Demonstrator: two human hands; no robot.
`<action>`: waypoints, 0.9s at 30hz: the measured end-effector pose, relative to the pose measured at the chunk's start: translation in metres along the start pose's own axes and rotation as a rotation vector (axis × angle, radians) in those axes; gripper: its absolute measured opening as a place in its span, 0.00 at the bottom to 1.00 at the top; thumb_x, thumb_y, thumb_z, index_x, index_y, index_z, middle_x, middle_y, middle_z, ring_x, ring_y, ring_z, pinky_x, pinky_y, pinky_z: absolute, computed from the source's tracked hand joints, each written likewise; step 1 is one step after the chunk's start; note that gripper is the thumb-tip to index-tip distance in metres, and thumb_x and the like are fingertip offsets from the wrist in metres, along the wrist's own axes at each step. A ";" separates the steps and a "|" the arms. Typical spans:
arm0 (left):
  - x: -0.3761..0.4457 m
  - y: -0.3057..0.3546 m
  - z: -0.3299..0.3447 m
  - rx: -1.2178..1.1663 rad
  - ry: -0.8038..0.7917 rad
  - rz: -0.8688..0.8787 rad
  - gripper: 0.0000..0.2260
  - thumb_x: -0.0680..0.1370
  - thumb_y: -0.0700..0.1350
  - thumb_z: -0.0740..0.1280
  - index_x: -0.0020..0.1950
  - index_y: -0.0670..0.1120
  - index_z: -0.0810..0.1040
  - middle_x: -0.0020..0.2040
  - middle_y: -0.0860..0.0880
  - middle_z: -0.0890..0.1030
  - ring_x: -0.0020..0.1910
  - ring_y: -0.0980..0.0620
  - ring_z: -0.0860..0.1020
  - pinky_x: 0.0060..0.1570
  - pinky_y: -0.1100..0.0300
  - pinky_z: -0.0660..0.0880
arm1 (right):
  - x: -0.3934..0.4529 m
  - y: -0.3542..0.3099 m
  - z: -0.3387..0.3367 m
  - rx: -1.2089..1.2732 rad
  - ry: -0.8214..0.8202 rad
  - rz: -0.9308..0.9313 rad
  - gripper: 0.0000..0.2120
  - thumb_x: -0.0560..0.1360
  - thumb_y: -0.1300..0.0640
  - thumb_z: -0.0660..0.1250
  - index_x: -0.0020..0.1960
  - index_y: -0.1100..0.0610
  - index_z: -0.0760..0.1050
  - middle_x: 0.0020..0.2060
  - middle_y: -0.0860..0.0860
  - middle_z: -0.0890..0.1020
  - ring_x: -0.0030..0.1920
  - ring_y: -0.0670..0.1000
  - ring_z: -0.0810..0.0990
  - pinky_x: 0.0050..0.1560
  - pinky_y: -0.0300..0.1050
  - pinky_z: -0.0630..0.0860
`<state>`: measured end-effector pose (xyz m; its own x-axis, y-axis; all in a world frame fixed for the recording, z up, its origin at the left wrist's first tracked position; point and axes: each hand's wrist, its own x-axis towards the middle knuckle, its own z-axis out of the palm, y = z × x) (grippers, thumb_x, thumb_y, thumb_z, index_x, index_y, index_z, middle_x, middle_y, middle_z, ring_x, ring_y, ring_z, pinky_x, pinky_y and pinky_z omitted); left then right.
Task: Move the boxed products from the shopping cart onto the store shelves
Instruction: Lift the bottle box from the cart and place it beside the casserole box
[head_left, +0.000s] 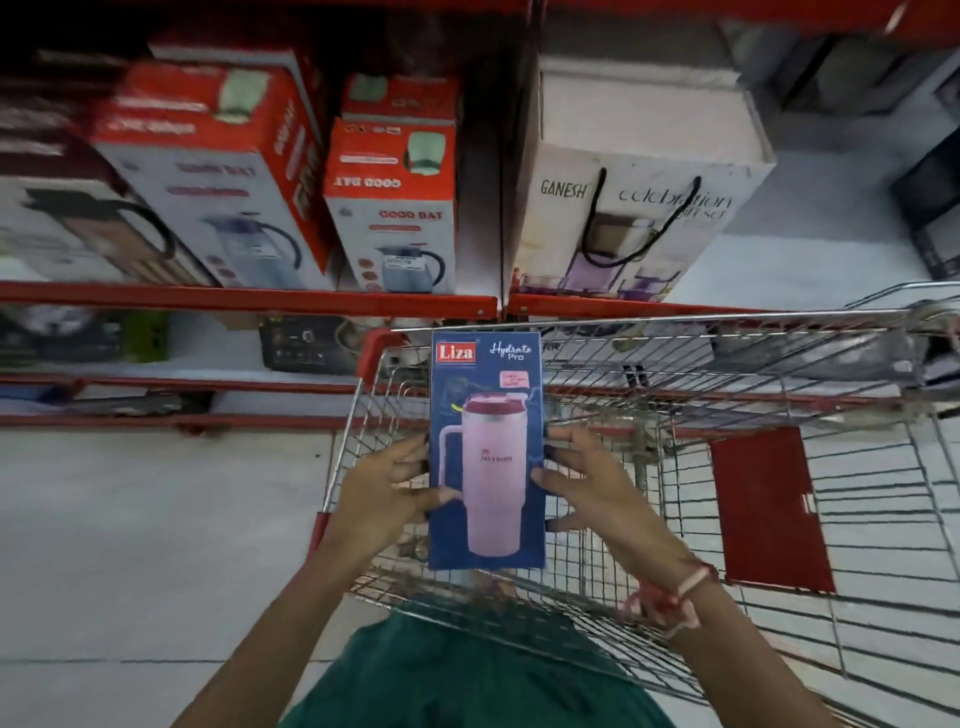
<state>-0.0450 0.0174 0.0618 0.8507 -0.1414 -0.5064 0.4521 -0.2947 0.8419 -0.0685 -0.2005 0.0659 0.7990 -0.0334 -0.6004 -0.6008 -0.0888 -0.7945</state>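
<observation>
A tall blue Liza box (487, 395) with a pink tumbler printed on it stands upright above the wire shopping cart (779, 519). My left hand (387, 480) grips its left edge and my right hand (587, 478) grips its right edge. The box is held over the cart's near left corner, in front of the red shelf edge (249, 300). The cart's basket looks empty apart from a red flap (769, 509).
Red and white kettle boxes (389, 208) stand on the upper shelf at left. A white Ganesh gift box (639, 176) with black handles sits on the shelf at right. Lower shelves hold dark boxes (306, 345). Grey floor lies at left.
</observation>
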 end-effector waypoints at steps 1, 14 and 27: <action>-0.005 0.004 -0.003 0.012 0.006 0.016 0.28 0.65 0.40 0.77 0.64 0.51 0.74 0.56 0.53 0.80 0.49 0.53 0.79 0.37 0.59 0.82 | -0.005 -0.004 0.002 -0.005 0.005 -0.020 0.15 0.76 0.62 0.67 0.59 0.48 0.71 0.61 0.49 0.78 0.57 0.51 0.80 0.40 0.54 0.83; -0.013 0.046 -0.021 -0.084 -0.007 0.229 0.28 0.66 0.35 0.75 0.62 0.56 0.76 0.49 0.62 0.82 0.52 0.57 0.81 0.46 0.57 0.82 | -0.031 -0.052 0.004 0.024 0.110 -0.246 0.14 0.75 0.65 0.67 0.57 0.51 0.70 0.54 0.44 0.80 0.51 0.50 0.82 0.35 0.45 0.82; 0.016 0.201 -0.033 -0.075 0.042 0.662 0.31 0.65 0.35 0.75 0.66 0.48 0.74 0.61 0.53 0.79 0.59 0.56 0.78 0.54 0.58 0.80 | -0.045 -0.190 -0.037 0.055 0.281 -0.697 0.12 0.76 0.65 0.66 0.54 0.51 0.71 0.54 0.40 0.81 0.50 0.44 0.82 0.34 0.40 0.83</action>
<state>0.0683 -0.0131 0.2290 0.9642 -0.2323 0.1282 -0.1528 -0.0914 0.9840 0.0108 -0.2185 0.2475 0.9669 -0.2413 0.0829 0.0516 -0.1331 -0.9898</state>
